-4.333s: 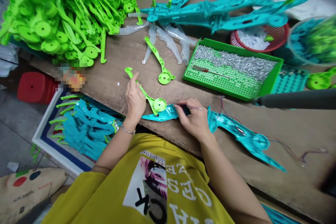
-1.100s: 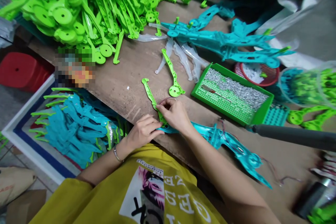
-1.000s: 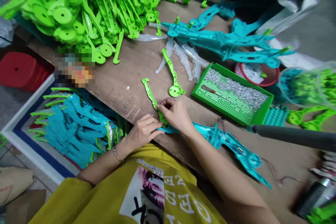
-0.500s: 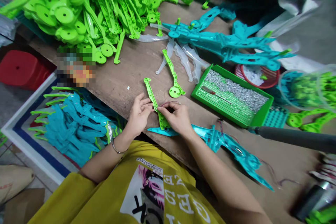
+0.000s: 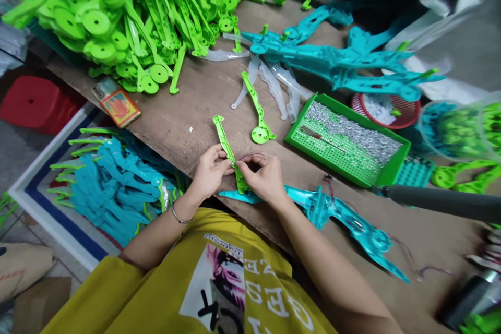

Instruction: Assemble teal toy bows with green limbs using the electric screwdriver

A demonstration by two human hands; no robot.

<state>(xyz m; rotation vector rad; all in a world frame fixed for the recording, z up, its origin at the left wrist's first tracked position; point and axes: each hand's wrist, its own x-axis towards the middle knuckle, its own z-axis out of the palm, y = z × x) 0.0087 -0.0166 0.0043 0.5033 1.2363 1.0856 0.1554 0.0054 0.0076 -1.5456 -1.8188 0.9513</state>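
Observation:
My left hand [image 5: 211,168] and my right hand [image 5: 264,177] meet at the middle of a long green plastic part [image 5: 222,134] at the table's front edge. The left fingers pinch it from the left. On its right side my right thumb and fingers are closed, with a thin dark wire [image 5: 252,155] running out by them. The green part's lower end rests by the tip of a long teal part [image 5: 305,199], which lies hollow side up with wires on it. A similar green part [image 5: 256,107] with a round end lies just beyond my hands, beside translucent pieces [image 5: 273,88].
A heap of green parts [image 5: 144,15] covers the back left. Teal assemblies [image 5: 324,60] lie at the back right. A green tray [image 5: 348,141] holds small metal pieces and a screwdriver. A dark rod [image 5: 442,202] juts in from the right. Teal parts [image 5: 109,188] fill a box at the left.
My left hand has shifted slightly, its fingers now closer together at the green part. The right hand has barely moved. The whole view has shifted a little.

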